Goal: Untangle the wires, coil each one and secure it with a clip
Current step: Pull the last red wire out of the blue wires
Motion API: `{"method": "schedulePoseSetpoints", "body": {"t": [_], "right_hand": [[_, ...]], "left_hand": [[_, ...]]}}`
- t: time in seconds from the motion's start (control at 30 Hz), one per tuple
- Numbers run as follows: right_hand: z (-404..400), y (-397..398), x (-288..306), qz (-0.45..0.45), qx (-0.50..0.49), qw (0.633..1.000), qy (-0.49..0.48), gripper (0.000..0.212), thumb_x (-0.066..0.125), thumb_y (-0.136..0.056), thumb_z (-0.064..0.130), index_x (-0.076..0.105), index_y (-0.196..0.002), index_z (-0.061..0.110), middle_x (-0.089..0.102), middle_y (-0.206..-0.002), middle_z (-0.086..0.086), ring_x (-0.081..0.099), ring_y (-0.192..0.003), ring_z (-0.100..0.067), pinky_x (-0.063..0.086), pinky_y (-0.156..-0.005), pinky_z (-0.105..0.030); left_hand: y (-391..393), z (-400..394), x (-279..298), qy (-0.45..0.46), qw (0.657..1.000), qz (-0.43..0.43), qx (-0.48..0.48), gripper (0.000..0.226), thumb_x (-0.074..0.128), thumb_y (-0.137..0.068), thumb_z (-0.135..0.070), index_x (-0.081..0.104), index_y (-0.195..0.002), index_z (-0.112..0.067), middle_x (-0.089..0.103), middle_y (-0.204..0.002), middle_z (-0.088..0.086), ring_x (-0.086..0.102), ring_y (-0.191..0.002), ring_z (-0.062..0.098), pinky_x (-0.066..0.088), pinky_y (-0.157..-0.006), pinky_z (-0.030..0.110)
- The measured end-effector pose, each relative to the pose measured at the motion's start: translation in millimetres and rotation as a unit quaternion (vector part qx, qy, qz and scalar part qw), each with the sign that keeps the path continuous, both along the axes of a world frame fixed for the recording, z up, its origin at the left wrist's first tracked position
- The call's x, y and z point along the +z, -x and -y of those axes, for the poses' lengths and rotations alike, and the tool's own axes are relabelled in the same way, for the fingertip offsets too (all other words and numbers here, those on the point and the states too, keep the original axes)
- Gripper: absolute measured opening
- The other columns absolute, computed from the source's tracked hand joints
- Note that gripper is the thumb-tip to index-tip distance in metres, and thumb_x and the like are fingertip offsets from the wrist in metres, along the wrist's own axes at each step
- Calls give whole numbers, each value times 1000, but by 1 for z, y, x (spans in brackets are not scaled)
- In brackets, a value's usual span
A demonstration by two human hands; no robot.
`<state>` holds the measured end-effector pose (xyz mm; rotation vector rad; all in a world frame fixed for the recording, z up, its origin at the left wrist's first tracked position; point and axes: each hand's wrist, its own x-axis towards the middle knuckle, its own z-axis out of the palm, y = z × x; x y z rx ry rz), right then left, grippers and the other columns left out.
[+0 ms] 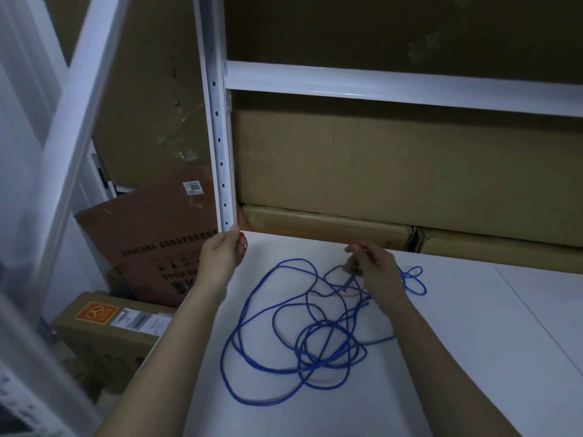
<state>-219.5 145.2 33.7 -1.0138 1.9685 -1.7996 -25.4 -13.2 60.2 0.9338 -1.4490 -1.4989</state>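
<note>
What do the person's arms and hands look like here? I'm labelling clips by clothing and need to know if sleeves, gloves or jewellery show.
Both forearms are bare as far as the frame shows: no sleeves and no gloves. No watch, bracelet or ring is visible on the left hand or the right hand. The right hand's fingers are blurred, so small details there cannot be told.

The bench (473, 310) surface lies open right of the blue wire tangle (303, 329). Cardboard boxes (378, 171) wall off the rear edge; the shelf upright (219, 146) blocks the rear-left corner.
</note>
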Motion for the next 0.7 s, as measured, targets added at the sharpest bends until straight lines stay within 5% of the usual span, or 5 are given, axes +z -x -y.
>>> {"method": "schedulePoseSetpoints", "body": {"t": [0.17, 0.27, 0.37, 0.53, 0.7], "right_hand": [[1, -9, 16, 221, 73, 967, 106, 22, 42, -102, 20, 57, -91, 10, 28, -53, 4, 23, -42, -9, 23, -40, -21], [1, -12, 7, -21, 23, 999, -40, 22, 49, -100, 22, 69, -95, 16, 50, -57, 14, 45, -47, -3, 36, -48, -16], [-3, -21, -13, -309, 48, 927, -205, 24, 51, -99, 31, 72, -108, 24, 68, -82, 14, 61, -71, -6, 41, -63, -19], [-6, -45, -35, -544, 134, 824, -84, 23, 52, -93, 30, 74, -97, 23, 66, -65, 3, 59, -53, -14, 42, -45, -20], [-8, -46, -17, -576, 92, 812, 33, 20, 53, -93, 20, 72, -98, 18, 58, -62, 3, 52, -49, -15, 35, -43, -19]], "left_hand": [[-5, 7, -6, -299, 918, -217, -141, 34, 41, -102, -23, 46, -70, -13, 32, -45, -8, 26, -35, 3, 21, -37, 12], [-5, 7, -7, -341, 860, -361, -115, 26, 42, -101, -27, 55, -83, -13, 57, -56, -7, 52, -46, 2, 46, -47, 13], [-1, 15, -8, -296, 854, -421, -81, 33, 35, -104, -28, 61, -103, -8, 74, -84, 1, 69, -80, 8, 53, -86, 20], [13, -4, -8, 11, 990, -140, -12, 32, 24, -107, -20, 51, -120, -9, 61, -121, 5, 60, -103, 7, 42, -95, 22], [12, -6, -32, 217, 967, 77, -109, 35, 25, -92, -64, 50, -101, -41, 65, -111, -8, 62, -104, 13, 46, -96, 42]]}}
